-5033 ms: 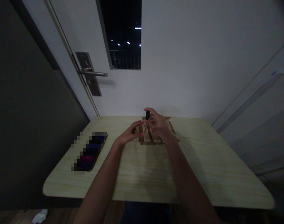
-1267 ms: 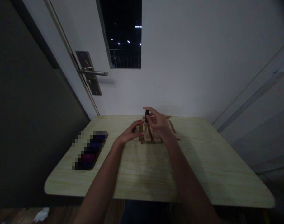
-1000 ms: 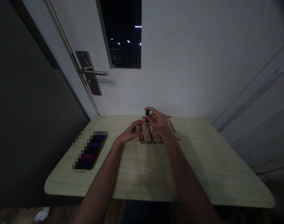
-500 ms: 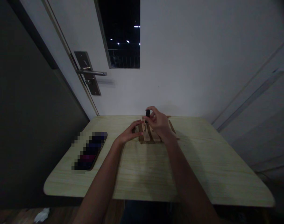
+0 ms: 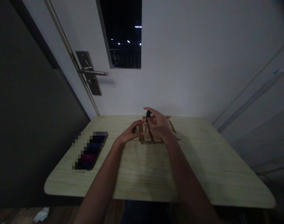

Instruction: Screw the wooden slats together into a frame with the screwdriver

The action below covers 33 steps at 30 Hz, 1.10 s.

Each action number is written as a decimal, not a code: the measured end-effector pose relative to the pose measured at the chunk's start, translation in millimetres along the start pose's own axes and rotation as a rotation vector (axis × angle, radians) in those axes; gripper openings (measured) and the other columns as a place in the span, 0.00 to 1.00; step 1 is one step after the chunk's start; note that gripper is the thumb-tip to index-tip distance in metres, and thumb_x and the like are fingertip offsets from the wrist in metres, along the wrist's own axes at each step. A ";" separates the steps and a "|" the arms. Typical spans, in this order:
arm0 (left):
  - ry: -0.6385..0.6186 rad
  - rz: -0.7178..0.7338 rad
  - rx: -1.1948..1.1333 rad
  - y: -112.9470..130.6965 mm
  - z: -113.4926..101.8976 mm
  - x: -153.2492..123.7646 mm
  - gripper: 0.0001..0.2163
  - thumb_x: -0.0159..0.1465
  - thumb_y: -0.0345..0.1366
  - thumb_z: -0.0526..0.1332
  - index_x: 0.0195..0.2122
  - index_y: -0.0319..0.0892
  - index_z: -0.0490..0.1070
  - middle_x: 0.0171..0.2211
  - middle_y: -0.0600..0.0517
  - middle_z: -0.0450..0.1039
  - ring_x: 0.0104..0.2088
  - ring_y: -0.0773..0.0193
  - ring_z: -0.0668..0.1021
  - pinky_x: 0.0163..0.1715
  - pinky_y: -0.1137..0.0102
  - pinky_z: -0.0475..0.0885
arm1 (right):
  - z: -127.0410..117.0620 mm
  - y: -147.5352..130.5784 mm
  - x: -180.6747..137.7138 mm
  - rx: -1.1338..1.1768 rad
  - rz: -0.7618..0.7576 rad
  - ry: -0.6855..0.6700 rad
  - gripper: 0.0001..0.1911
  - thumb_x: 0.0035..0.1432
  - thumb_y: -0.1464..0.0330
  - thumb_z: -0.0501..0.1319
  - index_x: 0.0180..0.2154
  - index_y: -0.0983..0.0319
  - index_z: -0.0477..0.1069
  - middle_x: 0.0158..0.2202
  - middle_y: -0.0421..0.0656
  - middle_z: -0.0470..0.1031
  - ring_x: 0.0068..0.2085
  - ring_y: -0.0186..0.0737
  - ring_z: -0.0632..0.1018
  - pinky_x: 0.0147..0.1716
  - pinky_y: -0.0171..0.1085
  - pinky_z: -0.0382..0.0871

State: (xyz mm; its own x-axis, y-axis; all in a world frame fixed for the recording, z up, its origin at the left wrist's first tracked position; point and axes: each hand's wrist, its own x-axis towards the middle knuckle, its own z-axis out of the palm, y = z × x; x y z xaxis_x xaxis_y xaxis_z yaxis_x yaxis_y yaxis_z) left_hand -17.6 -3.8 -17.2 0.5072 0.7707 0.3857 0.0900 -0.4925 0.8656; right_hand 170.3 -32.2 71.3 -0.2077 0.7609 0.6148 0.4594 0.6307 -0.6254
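Near the back of the table lies a small slatted wooden piece [image 5: 147, 137] made of light and darker brown strips. My left hand [image 5: 130, 132] grips its left edge, thumb toward the front and fingers toward the back. A screwdriver [image 5: 148, 114] with a black handle and thin metal shaft stands slightly tilted over the left light strip. Its handle is pinched in the fingers of my right hand [image 5: 158, 123], with the index finger raised over the top. Small dark spots dot the strips. My right hand hides part of the wooden piece.
A phone [image 5: 98, 149], partly blurred out, lies on the left of the light wooden table [image 5: 142, 168]. Behind the table stands a white door with a metal handle [image 5: 95, 73] and a dark window [image 5: 123, 34]. A white crumpled scrap [image 5: 42, 214] lies on the floor.
My right hand's fingers have shifted on the screwdriver handle, the index finger now stretching across its top. My left hand keeps its place on the wooden piece. The view has moved slightly.
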 end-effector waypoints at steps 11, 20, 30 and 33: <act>0.015 -0.013 -0.045 -0.1 0.8 0.1 0.27 0.55 0.37 0.65 0.56 0.51 0.62 0.62 0.50 0.55 0.62 0.54 0.57 0.63 0.56 0.49 | -3.6 -1.2 1.6 0.031 0.053 -0.066 0.21 0.54 0.72 0.54 0.51 0.57 0.66 0.37 0.42 0.76 0.32 0.37 0.74 0.32 0.36 0.68; 0.025 -0.014 -0.047 -2.8 1.2 -0.3 0.27 0.55 0.37 0.65 0.57 0.49 0.61 0.62 0.49 0.55 0.62 0.55 0.58 0.63 0.56 0.50 | 5.4 9.5 1.9 0.059 0.006 0.044 0.18 0.53 0.70 0.60 0.47 0.56 0.69 0.38 0.41 0.74 0.37 0.39 0.73 0.39 0.40 0.69; 0.012 0.015 -0.015 2.5 0.6 0.0 0.26 0.55 0.37 0.65 0.56 0.50 0.62 0.61 0.49 0.56 0.62 0.55 0.58 0.63 0.56 0.49 | 3.6 1.9 0.4 0.112 0.011 -0.001 0.22 0.52 0.74 0.54 0.51 0.57 0.65 0.41 0.43 0.74 0.36 0.37 0.75 0.36 0.38 0.71; 0.017 0.007 -0.026 2.7 0.8 -0.3 0.26 0.56 0.37 0.65 0.56 0.50 0.62 0.61 0.49 0.55 0.62 0.54 0.57 0.63 0.56 0.49 | 3.1 0.7 0.8 0.125 0.043 -0.043 0.25 0.51 0.75 0.52 0.52 0.58 0.64 0.37 0.42 0.75 0.33 0.36 0.75 0.32 0.36 0.70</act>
State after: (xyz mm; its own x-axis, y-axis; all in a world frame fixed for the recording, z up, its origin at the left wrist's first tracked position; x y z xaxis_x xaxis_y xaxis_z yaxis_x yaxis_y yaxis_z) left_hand -16.9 -5.6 -15.3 0.4934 0.7738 0.3973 0.0638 -0.4877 0.8707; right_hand 167.8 -30.7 69.9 -0.2283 0.7920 0.5663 0.3581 0.6091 -0.7076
